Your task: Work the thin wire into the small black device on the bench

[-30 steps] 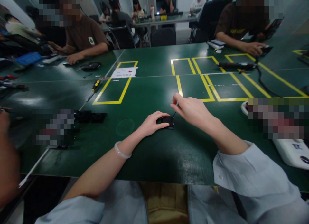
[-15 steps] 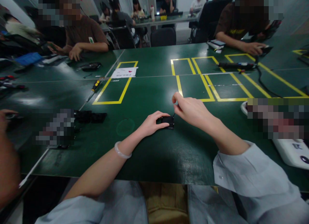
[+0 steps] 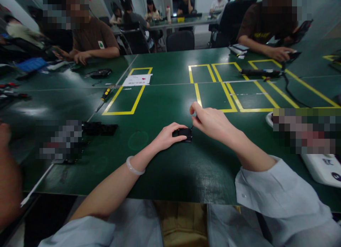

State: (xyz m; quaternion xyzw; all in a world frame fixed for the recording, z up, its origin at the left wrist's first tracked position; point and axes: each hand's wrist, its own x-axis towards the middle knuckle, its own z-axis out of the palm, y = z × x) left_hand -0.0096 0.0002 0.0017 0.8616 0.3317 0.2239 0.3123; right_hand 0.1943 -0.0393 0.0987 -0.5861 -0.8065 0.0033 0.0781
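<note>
Fingers and thumb of my left hand point(image 3: 170, 136) grip a small black rectangular part point(image 3: 184, 133) by its sides, flat on the green table. My right hand point(image 3: 209, 119) is closed in a pinch just right of the part. From its fingertips a thin dark tool point(image 3: 191, 127) points down at the part's right edge; most of the tool is hidden by the hand, so its kind is unclear.
On the green table point(image 3: 165, 176) lie a yellow-black screwdriver point(image 3: 106, 95), a white paper label point(image 3: 137, 80), black parts point(image 3: 99, 128) at left and a black corded tool point(image 3: 262, 73). A white case point(image 3: 319, 167) stands at right. Co-workers sit across; an arm point(image 3: 9, 183) enters at left.
My hands and the black part stay nearly still. The co-worker's hand at the left edge has pulled back. Across the table at right, a co-worker has raised a dark object.
</note>
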